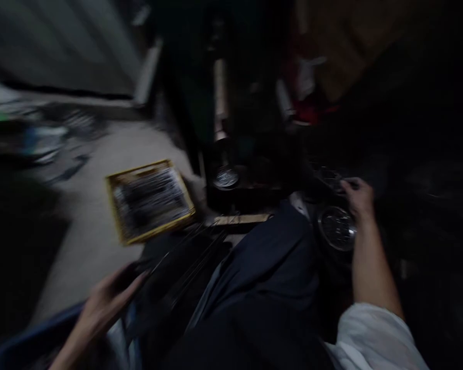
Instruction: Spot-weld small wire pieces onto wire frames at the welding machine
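Observation:
The frame is dark and motion-blurred. My left hand (108, 298) is low at the left, closed around several long, thin dark rods (185, 257) that run up and to the right across my lap. My right hand (357, 198) rests on a dark, indistinct object (330, 180), next to a round metal disc (336, 228) just below it. Whether those fingers grip anything is hidden by darkness and blur. A yellow-framed tray (150, 200) holding dark and silvery items lies on the floor beyond my left hand, out of reach of its fingers.
A concrete floor (88, 246) spreads at the left, with blurred clutter (42, 144) beyond it. My dark-clothed legs (262, 277) fill the lower middle. A wooden strip (241, 219), a small round metal dish (226, 178) and dark equipment stand ahead.

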Motion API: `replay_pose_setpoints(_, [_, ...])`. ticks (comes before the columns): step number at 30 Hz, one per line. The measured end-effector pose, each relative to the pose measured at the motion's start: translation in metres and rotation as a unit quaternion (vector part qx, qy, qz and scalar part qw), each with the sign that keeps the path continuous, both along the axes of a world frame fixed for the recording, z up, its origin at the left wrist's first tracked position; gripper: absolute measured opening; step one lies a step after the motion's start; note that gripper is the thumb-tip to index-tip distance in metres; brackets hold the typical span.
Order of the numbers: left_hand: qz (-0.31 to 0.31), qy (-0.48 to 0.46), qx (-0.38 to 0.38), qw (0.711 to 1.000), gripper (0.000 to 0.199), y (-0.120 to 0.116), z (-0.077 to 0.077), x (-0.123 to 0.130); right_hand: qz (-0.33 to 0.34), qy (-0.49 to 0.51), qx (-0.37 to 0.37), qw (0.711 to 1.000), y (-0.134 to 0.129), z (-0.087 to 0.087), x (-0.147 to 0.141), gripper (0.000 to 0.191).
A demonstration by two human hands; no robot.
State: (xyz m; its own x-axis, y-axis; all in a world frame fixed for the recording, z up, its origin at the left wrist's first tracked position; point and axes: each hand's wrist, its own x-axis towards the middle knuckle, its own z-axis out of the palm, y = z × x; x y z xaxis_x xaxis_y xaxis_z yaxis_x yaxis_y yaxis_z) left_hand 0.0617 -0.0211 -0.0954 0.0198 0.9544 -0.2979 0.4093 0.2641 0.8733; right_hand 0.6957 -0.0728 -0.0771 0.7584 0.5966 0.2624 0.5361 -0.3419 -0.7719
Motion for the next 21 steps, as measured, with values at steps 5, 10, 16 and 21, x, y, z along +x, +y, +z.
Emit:
replay_pose_setpoints(5, [-0.164,0.101,0.088,0.977,0.039,-0.036,0.004,-0.017,0.067,-0.056,-0.053,0.995,0.006,-0.008,-0.048,0.03])
replay_pose_setpoints(10, [-0.126,0.16,0.125,0.971,0.036,-0.037,0.004,-0.024,0.119,-0.014,-0.073,0.99,0.012,-0.006,-0.11,0.038])
replay_pose_setpoints(16, [-0.167,0.388,0.108,0.9,0.032,-0.019,-0.026,-0.006,0.152,0.035,-0.094,0.983,0.023,-0.016,-0.152,0.037])
replay_pose_setpoints(21, [-0.186,0.383,0.125,0.896,0.022,-0.024,-0.025,0.011,0.191,0.03,-0.106,0.975,0.016,-0.031,-0.161,0.026])
